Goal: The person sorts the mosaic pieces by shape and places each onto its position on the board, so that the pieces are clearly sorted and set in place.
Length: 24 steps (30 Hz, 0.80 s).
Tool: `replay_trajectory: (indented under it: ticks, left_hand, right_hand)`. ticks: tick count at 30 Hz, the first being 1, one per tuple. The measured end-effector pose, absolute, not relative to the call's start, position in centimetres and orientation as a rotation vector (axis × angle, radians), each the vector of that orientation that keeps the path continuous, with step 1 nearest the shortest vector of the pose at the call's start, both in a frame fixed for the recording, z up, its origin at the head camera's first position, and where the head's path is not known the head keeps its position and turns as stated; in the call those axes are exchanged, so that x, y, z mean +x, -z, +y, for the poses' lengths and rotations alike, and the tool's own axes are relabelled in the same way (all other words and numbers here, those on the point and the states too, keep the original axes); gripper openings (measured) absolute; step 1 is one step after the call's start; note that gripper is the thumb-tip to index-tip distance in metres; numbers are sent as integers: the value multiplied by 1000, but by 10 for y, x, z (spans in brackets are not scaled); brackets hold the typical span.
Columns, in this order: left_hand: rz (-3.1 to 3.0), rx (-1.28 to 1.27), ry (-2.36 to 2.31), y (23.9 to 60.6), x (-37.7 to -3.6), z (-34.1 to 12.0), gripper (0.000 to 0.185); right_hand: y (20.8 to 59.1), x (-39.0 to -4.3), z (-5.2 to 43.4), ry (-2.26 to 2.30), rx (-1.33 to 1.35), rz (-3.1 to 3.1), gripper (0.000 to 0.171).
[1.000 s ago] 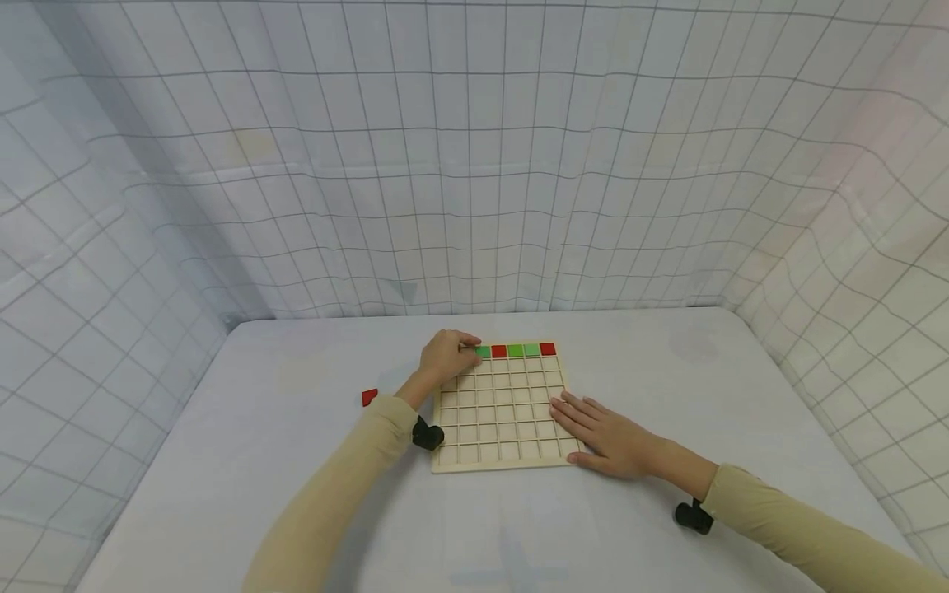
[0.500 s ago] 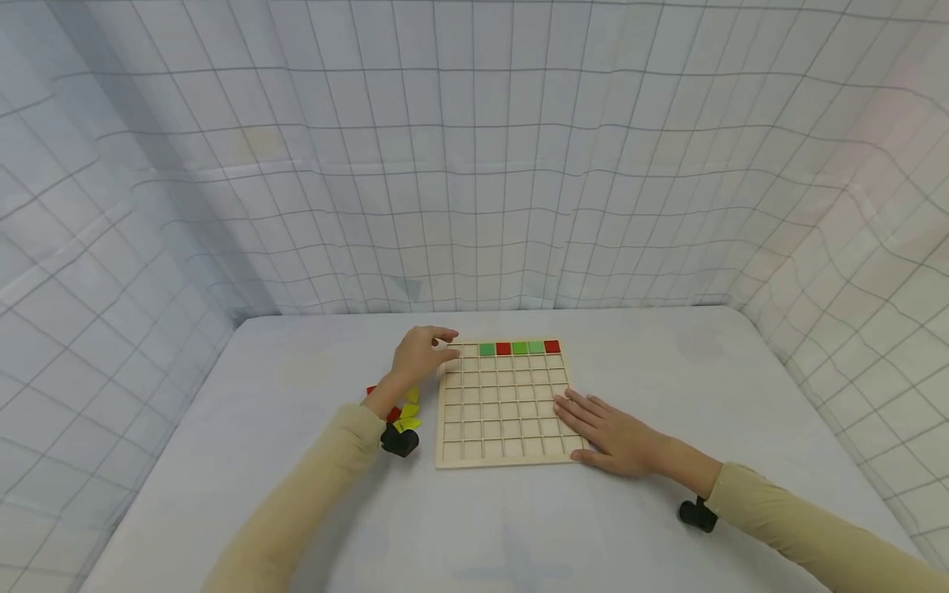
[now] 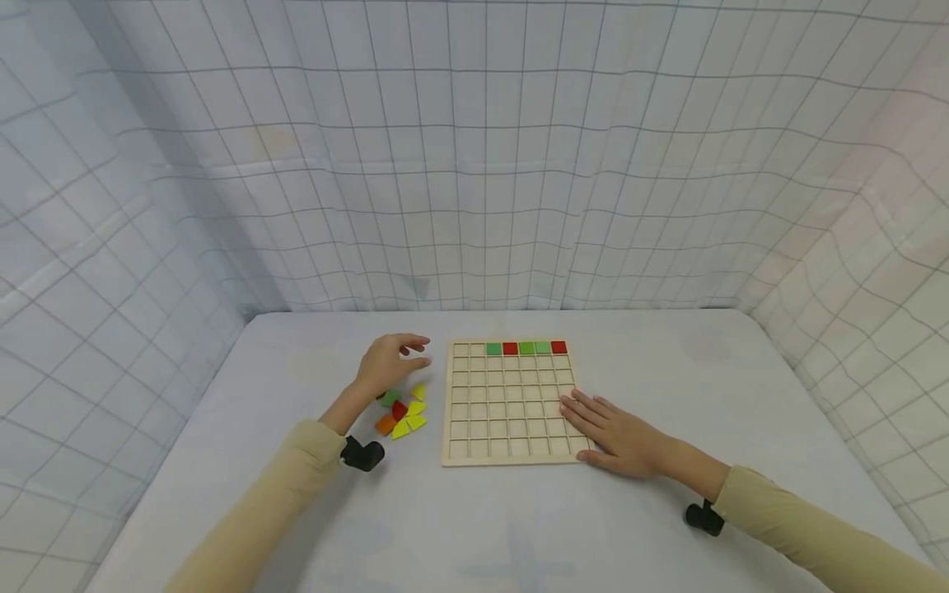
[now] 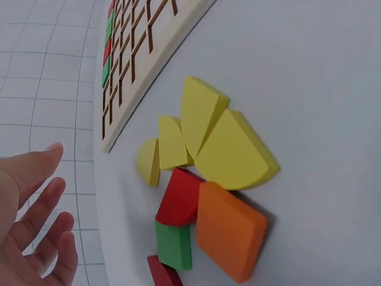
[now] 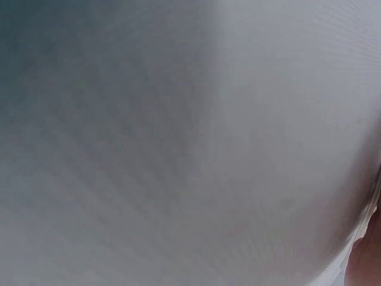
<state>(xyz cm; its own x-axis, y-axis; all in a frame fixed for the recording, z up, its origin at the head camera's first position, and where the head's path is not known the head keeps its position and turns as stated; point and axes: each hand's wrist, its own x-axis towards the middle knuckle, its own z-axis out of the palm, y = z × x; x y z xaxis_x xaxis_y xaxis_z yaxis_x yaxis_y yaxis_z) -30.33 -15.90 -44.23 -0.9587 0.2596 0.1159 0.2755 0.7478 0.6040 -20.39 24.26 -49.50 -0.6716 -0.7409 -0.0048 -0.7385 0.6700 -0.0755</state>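
Left hand [image 3: 389, 361] hovering with fingers loosely spread, holding nothing, just above coloured pieces [image 3: 401, 409] lying beside the wooden grid board's [image 3: 510, 453] left edge. Right hand [image 3: 618, 436] flat, fingers straight, apparently pressing the board's near right corner.

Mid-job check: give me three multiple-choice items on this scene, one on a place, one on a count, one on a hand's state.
1. Where does the pile of loose pieces lie?
A. left of the grid board
B. on the board
C. right of the board

2. How many coloured tiles sit in the board's far row?
A. two
B. five
C. eight

3. What is the left hand doing?
A. gripping a yellow piece
B. pressing the board
C. hovering open above the pile, holding nothing

Answers: 1 A, the pieces lie on the table beside the board's left edge. 2 B, green, red, green, green, red. 3 C, the left wrist view shows loose fingers apart from the pieces.
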Motion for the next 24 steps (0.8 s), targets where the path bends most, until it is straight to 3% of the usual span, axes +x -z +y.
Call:
replay_trajectory:
  ticks: [24]
  left_hand:
    - [-2938,-388,1016,454,-248,-223,44]
  right_hand:
    - [492,-203,242,118,-1242,2830,70]
